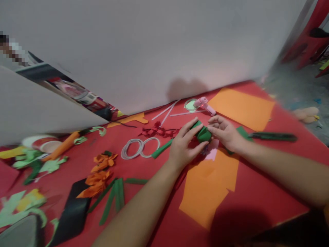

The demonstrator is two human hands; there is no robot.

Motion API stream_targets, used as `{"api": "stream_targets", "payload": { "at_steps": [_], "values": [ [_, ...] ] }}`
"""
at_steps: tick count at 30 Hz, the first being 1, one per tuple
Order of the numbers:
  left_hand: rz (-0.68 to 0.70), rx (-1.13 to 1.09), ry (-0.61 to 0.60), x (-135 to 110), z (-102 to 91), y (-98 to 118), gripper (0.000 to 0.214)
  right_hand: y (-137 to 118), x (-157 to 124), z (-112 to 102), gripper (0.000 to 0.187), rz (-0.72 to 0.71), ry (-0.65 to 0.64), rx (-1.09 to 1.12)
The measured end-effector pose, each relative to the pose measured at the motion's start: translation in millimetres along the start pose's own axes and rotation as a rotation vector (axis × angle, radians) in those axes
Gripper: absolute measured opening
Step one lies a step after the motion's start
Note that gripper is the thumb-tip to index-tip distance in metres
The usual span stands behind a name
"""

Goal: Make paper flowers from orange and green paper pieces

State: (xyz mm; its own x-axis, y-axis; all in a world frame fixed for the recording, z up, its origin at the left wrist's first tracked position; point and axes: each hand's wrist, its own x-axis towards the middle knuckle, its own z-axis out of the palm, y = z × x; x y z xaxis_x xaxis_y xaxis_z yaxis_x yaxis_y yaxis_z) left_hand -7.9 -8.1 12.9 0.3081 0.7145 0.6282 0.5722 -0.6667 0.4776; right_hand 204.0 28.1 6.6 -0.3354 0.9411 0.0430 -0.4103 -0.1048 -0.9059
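Observation:
Between my hands, above the red table, is a folded piece of green paper (pixel 203 133). My left hand (pixel 187 140) grips it, thumb below and fingers over its top. The fingertips of my right hand (pixel 221 130) pinch the paper's right edge. Just beyond sits a small pink glue gun (pixel 205 105) beside a roll of clear tape (pixel 191 105). Under and in front of my hands lies a cut sheet of orange paper (pixel 209 181). Left of my left hand are red paper curls (pixel 158 131) and white wire rings (pixel 132 149).
A box cutter (pixel 272 136) and a large orange sheet (pixel 243 108) lie to the right. Orange paper flowers (pixel 97 180), green strips (pixel 117 195), a black phone-like slab (pixel 73 209) and pale green scraps (pixel 15 206) spread leftward. A grey wall (pixel 159 51) borders the table's far side.

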Motion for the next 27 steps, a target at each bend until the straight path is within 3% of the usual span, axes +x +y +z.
{"api": "stream_targets", "payload": {
  "at_steps": [7, 13, 16, 21, 27],
  "values": [
    [0.024, 0.003, 0.054, 0.9, -0.7, 1.1, 0.048, -1.1, -2.7, 0.4, 0.047, -0.024, 0.005, -0.088],
    [-0.061, -0.072, 0.059, -1.3, 2.2, -2.0, 0.053, -1.2, -6.0, -0.7, 0.055, -0.016, -0.035, -0.101],
    [-0.048, -0.090, 0.045, -2.6, 3.1, -4.9, 0.058, 1.3, -5.7, -2.6, 0.057, 0.028, -0.060, -0.080],
    [-0.039, -0.069, -0.011, -1.6, 2.4, -2.4, 0.059, 4.2, -2.8, -3.9, 0.055, -0.016, -0.065, -0.013],
    [-0.009, -0.071, 0.025, 1.3, 3.8, 1.8, 0.054, 1.3, -4.2, -1.7, 0.051, -0.060, -0.108, -0.039]
  ]
}}
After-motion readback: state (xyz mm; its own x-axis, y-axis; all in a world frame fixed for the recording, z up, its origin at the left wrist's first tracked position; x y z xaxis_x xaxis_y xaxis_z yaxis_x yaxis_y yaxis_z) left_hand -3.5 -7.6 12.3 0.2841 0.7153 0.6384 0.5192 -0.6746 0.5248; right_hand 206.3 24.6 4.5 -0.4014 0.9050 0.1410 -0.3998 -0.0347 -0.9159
